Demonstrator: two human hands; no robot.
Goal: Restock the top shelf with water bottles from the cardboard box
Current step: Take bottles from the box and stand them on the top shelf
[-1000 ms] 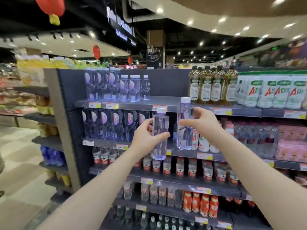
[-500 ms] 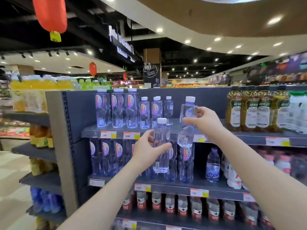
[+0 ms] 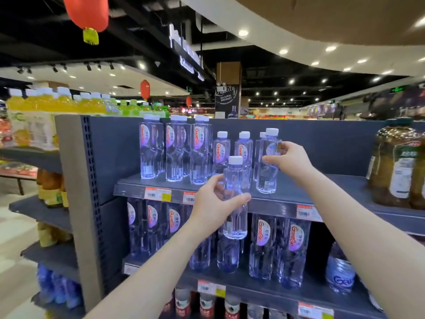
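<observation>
My right hand grips a clear water bottle with a white cap, its base standing on the grey top shelf beside several small bottles. My left hand holds a second clear water bottle upright in the air in front of the shelf's edge, lower than the first. Tall bottles with red and purple labels stand further left on the top shelf. The cardboard box is out of view.
Large jars of yellowish drink stand at the right of the top shelf, with bare shelf between them and my right hand. The shelf below holds more tall water bottles. An aisle floor lies at left.
Both hands rose with their bottles. My right hand carried its bottle up and forward onto the top shelf; my left hand lifted its bottle to about shelf-edge height.
</observation>
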